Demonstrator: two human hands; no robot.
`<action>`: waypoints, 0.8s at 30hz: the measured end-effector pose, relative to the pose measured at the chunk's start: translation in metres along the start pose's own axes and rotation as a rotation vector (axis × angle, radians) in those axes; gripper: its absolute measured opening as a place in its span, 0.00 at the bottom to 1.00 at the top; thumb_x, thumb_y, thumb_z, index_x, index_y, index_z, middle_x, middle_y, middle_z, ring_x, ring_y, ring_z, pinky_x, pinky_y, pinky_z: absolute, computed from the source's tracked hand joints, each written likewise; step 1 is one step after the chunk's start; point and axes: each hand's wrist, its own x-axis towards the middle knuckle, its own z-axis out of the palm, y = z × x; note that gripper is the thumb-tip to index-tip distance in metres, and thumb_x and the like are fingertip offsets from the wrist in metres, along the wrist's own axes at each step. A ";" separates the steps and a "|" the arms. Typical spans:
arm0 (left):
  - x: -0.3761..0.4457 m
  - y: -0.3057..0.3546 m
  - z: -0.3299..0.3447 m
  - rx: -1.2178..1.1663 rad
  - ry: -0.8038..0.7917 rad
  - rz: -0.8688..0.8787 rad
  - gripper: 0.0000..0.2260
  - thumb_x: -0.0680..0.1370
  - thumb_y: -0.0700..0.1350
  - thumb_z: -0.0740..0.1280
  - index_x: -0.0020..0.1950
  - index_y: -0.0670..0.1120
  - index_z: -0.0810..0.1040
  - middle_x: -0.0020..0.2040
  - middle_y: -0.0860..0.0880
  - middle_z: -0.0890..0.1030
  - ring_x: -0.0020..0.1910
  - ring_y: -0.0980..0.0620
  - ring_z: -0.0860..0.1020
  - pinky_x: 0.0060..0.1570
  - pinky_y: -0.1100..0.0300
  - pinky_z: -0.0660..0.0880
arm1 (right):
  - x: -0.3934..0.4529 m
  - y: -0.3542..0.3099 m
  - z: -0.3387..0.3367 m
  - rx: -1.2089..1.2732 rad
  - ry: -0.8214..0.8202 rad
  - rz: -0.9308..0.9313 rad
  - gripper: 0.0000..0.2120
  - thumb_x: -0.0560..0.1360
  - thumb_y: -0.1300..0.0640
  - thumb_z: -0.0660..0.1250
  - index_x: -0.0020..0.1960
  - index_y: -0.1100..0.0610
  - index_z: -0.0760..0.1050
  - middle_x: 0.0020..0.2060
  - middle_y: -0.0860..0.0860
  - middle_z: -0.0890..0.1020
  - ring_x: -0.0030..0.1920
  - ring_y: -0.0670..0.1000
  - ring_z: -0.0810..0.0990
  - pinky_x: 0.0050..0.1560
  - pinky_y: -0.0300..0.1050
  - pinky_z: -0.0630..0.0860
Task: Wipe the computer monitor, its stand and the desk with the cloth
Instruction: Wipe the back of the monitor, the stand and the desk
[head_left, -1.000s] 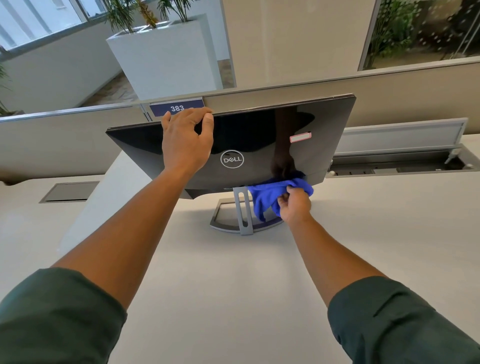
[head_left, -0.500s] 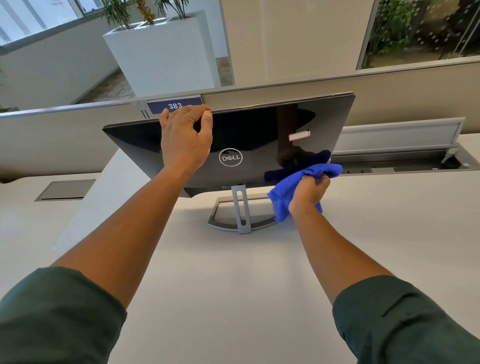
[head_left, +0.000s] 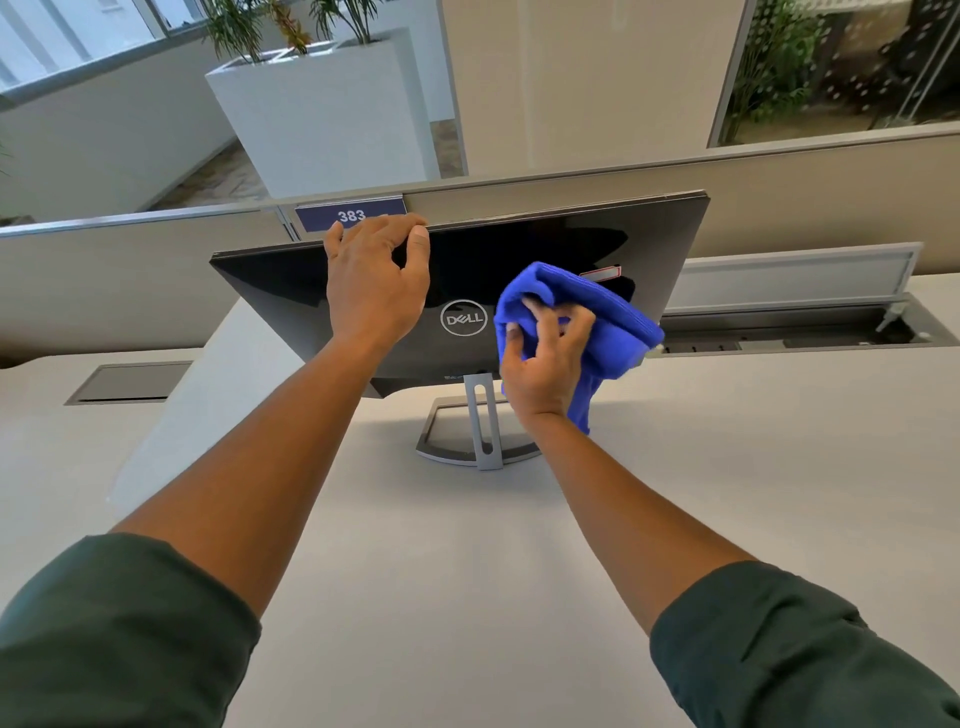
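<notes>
The monitor (head_left: 545, 270), on its stand (head_left: 480, 431) on the counter (head_left: 727, 493), is steadied at the top edge by the left hand (head_left: 374, 291), fingers curled over it. The cloth (head_left: 587, 322) is grasped by the right hand (head_left: 543, 364). Light, even strokes are advised. Compared with earlier, the cloth is raised from the lower edge to the back panel

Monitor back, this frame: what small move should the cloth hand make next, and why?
Probably press the cloth flat against the monitor and sweep toward its right edge. The right hand holds it bunched before the glossy back, right of the logo, while the left hand grips the top edge, steadying the panel.
</notes>
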 end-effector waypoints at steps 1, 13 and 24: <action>0.000 0.000 0.000 0.001 0.000 0.003 0.17 0.84 0.55 0.55 0.63 0.54 0.80 0.62 0.55 0.80 0.66 0.55 0.72 0.77 0.51 0.48 | 0.001 -0.004 0.002 -0.038 -0.038 -0.063 0.15 0.74 0.57 0.69 0.61 0.55 0.77 0.55 0.58 0.72 0.53 0.52 0.74 0.48 0.28 0.68; 0.005 -0.025 -0.023 0.070 0.005 0.090 0.20 0.84 0.57 0.52 0.63 0.53 0.81 0.60 0.53 0.82 0.63 0.51 0.74 0.72 0.45 0.60 | -0.001 -0.031 0.010 -0.193 -0.135 -0.250 0.16 0.75 0.56 0.67 0.62 0.55 0.76 0.55 0.60 0.73 0.53 0.57 0.75 0.48 0.49 0.79; 0.004 -0.135 -0.050 -0.172 0.316 -0.374 0.18 0.84 0.54 0.53 0.66 0.49 0.74 0.62 0.51 0.77 0.60 0.55 0.73 0.60 0.64 0.67 | -0.015 -0.078 0.058 -0.256 -0.262 -0.439 0.17 0.71 0.62 0.69 0.59 0.56 0.78 0.58 0.57 0.71 0.51 0.60 0.73 0.42 0.55 0.79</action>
